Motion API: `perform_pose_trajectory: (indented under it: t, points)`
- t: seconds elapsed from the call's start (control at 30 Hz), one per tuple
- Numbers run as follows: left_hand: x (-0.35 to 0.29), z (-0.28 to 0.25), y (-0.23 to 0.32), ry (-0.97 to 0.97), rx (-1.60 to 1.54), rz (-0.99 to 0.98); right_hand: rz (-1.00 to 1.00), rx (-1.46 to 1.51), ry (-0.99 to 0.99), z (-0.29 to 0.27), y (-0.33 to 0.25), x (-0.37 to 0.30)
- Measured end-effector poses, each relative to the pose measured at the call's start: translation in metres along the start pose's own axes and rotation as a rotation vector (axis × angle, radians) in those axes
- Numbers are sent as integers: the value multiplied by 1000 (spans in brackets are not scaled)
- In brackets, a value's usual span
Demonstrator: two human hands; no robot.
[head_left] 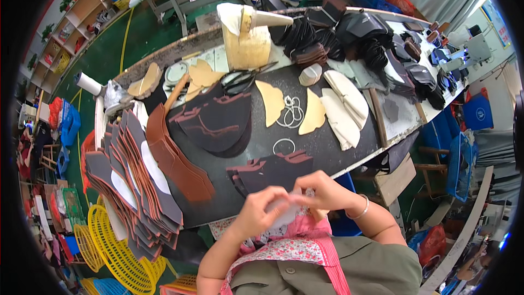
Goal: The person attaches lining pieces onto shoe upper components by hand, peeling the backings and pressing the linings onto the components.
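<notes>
Close to my body, at the bench's near edge, both hands meet over a thin, pale, translucent piece [284,216] whose kind I cannot make out. My left hand [262,210] has its fingertips closed on it. My right hand [325,191], a bracelet on its wrist, pinches at the same piece from the other side. Just beyond my hands lies a small stack of dark cut pieces with brown edges [273,172]. A loop of white cord [284,146] rests behind that stack, and two cream-coloured cut pieces [312,112] flank a tangle of white cord [292,112].
Fanned dark panels [136,186] and brown panels [177,158] cover the bench's left side. A yellowish pot with a cone [246,43] stands at the back. White pads [344,109] and black stacks [365,33] lie to the right. Yellow baskets [117,251] stand below left.
</notes>
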State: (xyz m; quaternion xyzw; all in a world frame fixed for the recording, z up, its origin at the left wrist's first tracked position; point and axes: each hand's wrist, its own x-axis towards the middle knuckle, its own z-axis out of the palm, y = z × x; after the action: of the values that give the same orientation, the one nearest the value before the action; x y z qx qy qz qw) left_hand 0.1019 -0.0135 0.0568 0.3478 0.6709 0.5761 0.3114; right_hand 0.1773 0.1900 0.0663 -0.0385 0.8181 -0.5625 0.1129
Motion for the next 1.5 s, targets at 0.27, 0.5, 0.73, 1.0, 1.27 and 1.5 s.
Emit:
perform_pose_trajectory:
  t: [0.27,0.5,0.73,1.0,1.27,1.5]
  points:
    - [-12,-13,-49,296,111,-254,0,-203,252,18,37,4]
    - [-13,-9,-55,317,166,-265,-47,-353,210,24,43,1]
    - [-8,-5,-52,304,460,-154,-86,-735,136,18,33,9]
    - [-9,-3,-45,256,698,-86,-226,-1003,614,-19,50,116]
    - [9,-23,-27,302,942,-158,-255,-1517,295,-13,68,141]
    - [63,-73,-53,628,1128,157,-184,-785,477,-22,64,133]
